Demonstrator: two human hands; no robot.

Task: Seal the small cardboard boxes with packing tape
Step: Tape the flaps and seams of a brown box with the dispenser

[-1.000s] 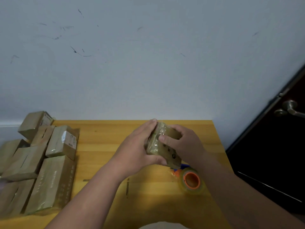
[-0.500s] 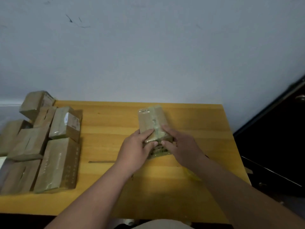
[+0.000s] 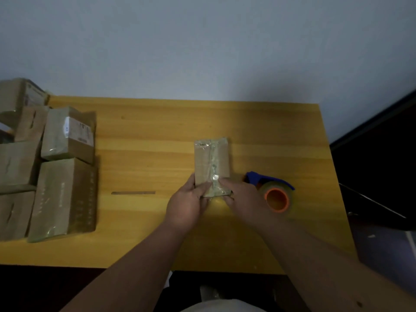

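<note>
— What are the hands doing?
— Left hand [image 3: 188, 204] and right hand [image 3: 242, 199] seemingly pinch the taped box's [image 3: 211, 163] near end, mid-frame on the table [image 3: 146, 136] (tape roll [image 3: 275, 198] just right).

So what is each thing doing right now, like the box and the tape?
small box: flat on the table, tape strip along its top
left hand: holding the box's near end
right hand: holding the box's near end
tape roll: lying beside the box, untouched
stacked boxes: piled at the table's left
</note>
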